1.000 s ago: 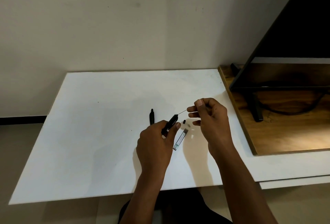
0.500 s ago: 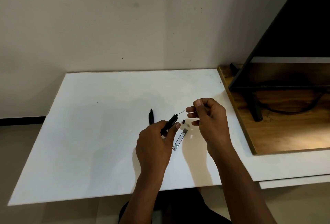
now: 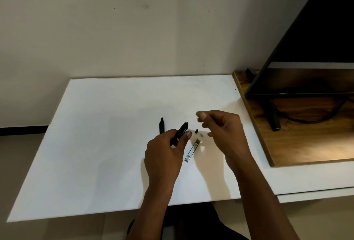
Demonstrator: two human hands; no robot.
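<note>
- Black pen barrel (image 3: 180,132) tilts up and rightward above the counter (image 3: 95,144), gripped in the left hand (image 3: 164,155).
- Right hand (image 3: 224,132) hovers just beside it, fingers curled, thumb meeting forefinger; anything pinched is too fine to see.
- Slim case (image 3: 192,150) lies between them.

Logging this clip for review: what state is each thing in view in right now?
left hand: grips the black pencil.
black pencil: tilted, off the white table.
right hand: raised, thumb against forefinger; anything pinched is too thin to see.
small cap: lying loose on the table.
lead case: lying flat, untouched.
black pen piece: lying flat, untouched.
screen: dark.
</note>
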